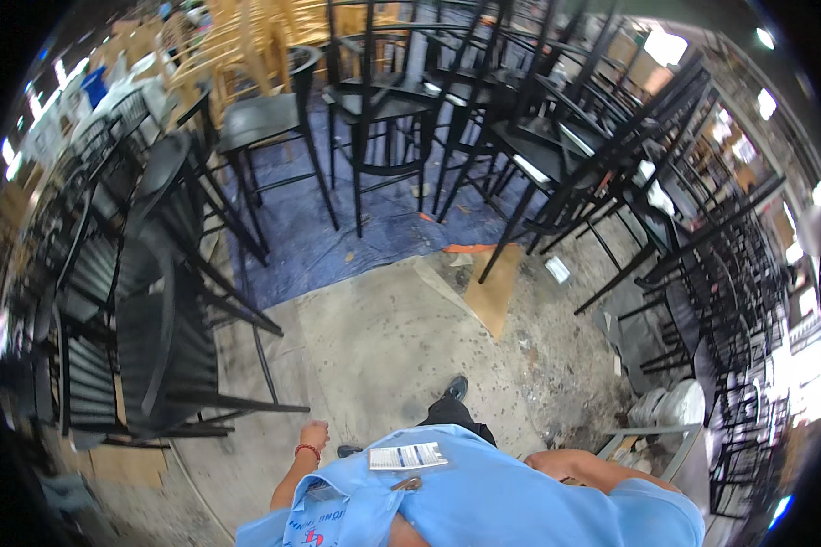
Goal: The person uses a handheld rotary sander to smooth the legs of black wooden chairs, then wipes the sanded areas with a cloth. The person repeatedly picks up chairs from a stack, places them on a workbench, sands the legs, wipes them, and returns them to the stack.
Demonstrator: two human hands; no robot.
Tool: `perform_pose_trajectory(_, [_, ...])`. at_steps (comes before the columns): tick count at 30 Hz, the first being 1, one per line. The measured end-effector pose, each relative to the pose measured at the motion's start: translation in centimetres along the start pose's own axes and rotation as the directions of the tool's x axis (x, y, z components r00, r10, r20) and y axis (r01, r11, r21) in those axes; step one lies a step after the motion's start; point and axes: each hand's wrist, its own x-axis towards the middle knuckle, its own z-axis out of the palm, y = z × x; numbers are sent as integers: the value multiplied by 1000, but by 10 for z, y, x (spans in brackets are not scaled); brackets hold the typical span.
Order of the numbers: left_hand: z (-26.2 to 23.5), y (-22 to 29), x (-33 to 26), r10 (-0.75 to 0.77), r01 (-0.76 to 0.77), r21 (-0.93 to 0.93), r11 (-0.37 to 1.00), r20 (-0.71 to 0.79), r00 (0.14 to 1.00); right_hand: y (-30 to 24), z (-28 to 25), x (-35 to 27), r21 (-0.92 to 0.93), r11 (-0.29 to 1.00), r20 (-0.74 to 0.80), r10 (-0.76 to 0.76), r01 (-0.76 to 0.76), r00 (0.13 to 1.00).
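Blue shirt (529, 501) is being worn, left hand (314, 434) held loosely curled, grip of right hand (547, 463) untellable; black chair (187, 351) is being judged stiff, best gripped by legs (263, 404).

Stained concrete floor (383, 337), partly under a creased blue sheet (292, 201) — black chairs (684, 314) crowd the right, pale wooden frames (246, 46) behind, bright light patches (666, 46) beyond.

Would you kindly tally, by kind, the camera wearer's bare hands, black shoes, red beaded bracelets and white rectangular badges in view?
Bare left hand and right hand: 2
Black shoes: 2
Red beaded bracelet: 1
White rectangular badge: 1
Total: 6
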Motion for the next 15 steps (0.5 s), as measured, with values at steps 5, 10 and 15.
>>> perform_pose_trajectory(5, [77, 126, 17, 55, -58, -102, 993, -39, 998, 117, -57, 41, 359, 933, 61, -56, 30, 997])
perform_pose_trajectory(10, [148, 202, 32, 95, -109, 111, 988, 121, 988, 226, -93, 10, 668, 744, -9, -15, 17, 1000])
perform_pose_trajectory(15, [240, 271, 71, 306, -427, 619, 659, 298, 904, 315, -25, -12, 835, 542, 30, 132, -97, 991])
